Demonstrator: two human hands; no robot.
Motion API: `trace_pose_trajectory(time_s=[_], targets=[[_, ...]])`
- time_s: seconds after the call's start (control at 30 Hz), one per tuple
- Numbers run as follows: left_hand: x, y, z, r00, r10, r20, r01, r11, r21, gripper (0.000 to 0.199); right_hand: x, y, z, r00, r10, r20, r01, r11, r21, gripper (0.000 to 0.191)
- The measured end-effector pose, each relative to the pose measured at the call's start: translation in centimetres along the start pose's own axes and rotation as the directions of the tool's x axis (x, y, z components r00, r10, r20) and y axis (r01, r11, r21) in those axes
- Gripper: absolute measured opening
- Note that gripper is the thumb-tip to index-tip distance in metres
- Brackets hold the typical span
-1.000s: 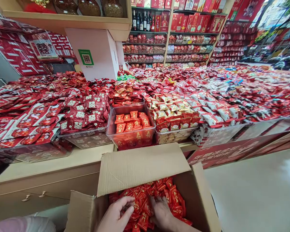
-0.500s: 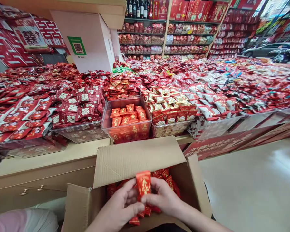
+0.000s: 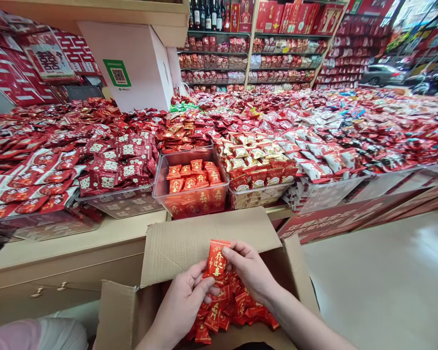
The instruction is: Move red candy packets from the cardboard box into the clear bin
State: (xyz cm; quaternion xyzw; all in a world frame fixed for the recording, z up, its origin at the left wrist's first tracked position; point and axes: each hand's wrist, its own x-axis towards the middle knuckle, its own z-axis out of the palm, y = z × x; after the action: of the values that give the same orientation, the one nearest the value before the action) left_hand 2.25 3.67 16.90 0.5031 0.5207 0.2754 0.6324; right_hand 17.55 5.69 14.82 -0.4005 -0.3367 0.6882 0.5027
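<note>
A red candy packet point(image 3: 218, 260) with gold lettering is held upright above an open cardboard box point(image 3: 299, 272). My right hand point(image 3: 251, 272) pinches its upper right edge between thumb and fingers. Lower down, my left hand point(image 3: 184, 304) grips the packet's bottom left corner, thumb in front. Below both hands, many similar red packets point(image 3: 237, 301) lie loose in the box. Behind the box, a clear plastic bin point(image 3: 191, 197) holds neat rows of packets of the same red and gold look.
Bins heaped with maroon packets point(image 3: 122, 165) and gold durian packets point(image 3: 257, 167) flank the clear bin. A raised cardboard flap point(image 3: 211, 238) stands between box and counter point(image 3: 131, 228). Tiled floor point(image 3: 379, 277) lies at right; part of a person's clothing point(image 3: 36, 333) shows lower left.
The held packet has risen slightly and turned its face more to me. My right hand has moved from its lower part to its upper right edge, uncovering more packets in the box.
</note>
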Motion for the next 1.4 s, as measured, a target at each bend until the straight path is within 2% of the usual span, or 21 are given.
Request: trace_pose_trajectory(time_s=[0.2,0.47,0.67,0.8,0.87,0.93,1.03,1.1,1.13,1.17,1.27,1.3,1.33,1.4], targets=[[-0.1,-0.4,-0.4,1.0,0.004,0.021,-0.004,1.0,-0.003,0.037,0.4,0.3,-0.6,0.999,-0.009,-0.033,0.011,0.998,0.065,0.019],[-0.5,-0.2,-0.5,0.994,0.068,0.086,-0.048,0.976,-0.21,0.037,0.5,0.0,-0.6,1.0,-0.017,0.012,0.018,0.991,-0.134,0.023],[-0.6,-0.2,-1.1,0.994,0.075,0.084,-0.061,0.985,-0.161,0.036,0.9,-1.2,-0.5,0.985,-0.018,0.169,0.071,0.947,-0.314,0.021],[-0.7,0.0,-1.5,0.993,0.117,0.027,-0.113,0.986,-0.12,0.035,1.4,-1.8,-0.2,0.978,-0.051,0.203,0.122,0.927,-0.355,0.022],[-0.7,0.3,-1.7,0.99,0.136,-0.03,-0.138,0.989,-0.06,0.035,1.7,-2.1,0.1,0.971,-0.08,0.227,0.162,0.913,-0.374,0.021],[-0.7,0.6,-2.1,0.987,0.147,-0.068,-0.148,0.989,-0.011,0.038,2.3,-3.0,0.7,0.949,-0.137,0.285,0.255,0.863,-0.436,0.02],[-0.4,1.4,-3.1,0.976,0.162,-0.146,-0.157,0.987,0.041,0.043,3.9,-6.0,2.2,0.869,-0.287,0.404,0.482,0.681,-0.552,0.014],[-0.2,2.5,-4.3,0.94,0.236,-0.245,-0.211,0.97,0.123,0.043,5.6,-8.7,3.4,0.801,-0.405,0.442,0.599,0.548,-0.584,0.012],[0.0,3.3,-5.0,0.902,0.307,-0.303,-0.255,0.946,0.2,0.042,6.7,-10.1,4.0,0.768,-0.458,0.448,0.638,0.486,-0.598,0.012],[0.2,4.2,-5.8,0.848,0.394,-0.355,-0.298,0.908,0.295,0.04,7.9,-11.4,4.6,0.739,-0.5,0.451,0.663,0.423,-0.617,0.013],[1.1,7.3,-8.4,0.641,0.633,-0.433,-0.346,0.743,0.572,0.034,11.4,-14.2,6.4,0.669,-0.556,0.494,0.684,0.199,-0.702,0.013],[1.5,8.3,-9.2,0.598,0.674,-0.432,-0.35,0.706,0.616,0.033,12.5,-14.7,7.0,0.655,-0.55,0.518,0.679,0.128,-0.723,0.013],[2.0,9.2,-10.0,0.575,0.697,-0.429,-0.358,0.686,0.634,0.033,13.5,-14.9,7.6,0.657,-0.525,0.541,0.668,0.072,-0.741,0.012],[3.3,10.6,-11.2,0.567,0.717,-0.405,-0.383,0.665,0.641,0.033,15.2,-14.8,8.6,0.713,-0.406,0.572,0.631,0.014,-0.776,0.013]])
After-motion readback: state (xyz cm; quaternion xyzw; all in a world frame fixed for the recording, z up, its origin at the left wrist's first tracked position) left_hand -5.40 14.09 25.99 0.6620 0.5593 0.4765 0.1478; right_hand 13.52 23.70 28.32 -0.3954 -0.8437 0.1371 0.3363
